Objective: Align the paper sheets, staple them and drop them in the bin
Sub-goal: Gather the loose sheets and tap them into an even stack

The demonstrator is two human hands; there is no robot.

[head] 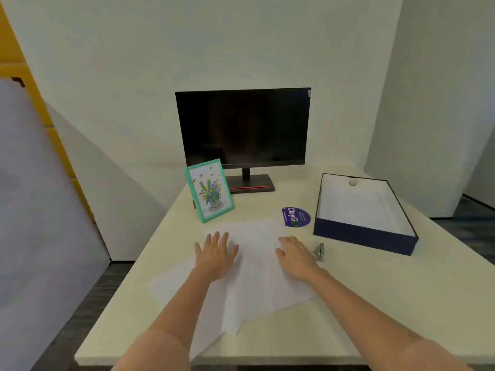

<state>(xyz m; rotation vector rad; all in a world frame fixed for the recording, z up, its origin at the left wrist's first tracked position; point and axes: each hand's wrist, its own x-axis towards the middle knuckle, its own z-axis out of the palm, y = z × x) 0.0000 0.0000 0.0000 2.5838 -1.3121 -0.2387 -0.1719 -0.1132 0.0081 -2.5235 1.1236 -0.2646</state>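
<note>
The paper sheets point(254, 285) lie fanned and askew on the desk point(375, 303), directly under both palms. The left hand point(215, 254) rests flat with fingers spread straight, and the right hand point(296, 257) lies loosely flat; neither grasps anything. The stapler point(319, 251) sits just beside the right hand's outer edge and the open blue box point(364, 236), likely the bin, lies farther right, so the right hand is nearer both.

This was an office corner: a dark monitor point(242, 127) stood on a pale desk point(375, 303) (a framed flower picture point(209, 190) beside it) against plain white partition walls point(134, 62).
</note>
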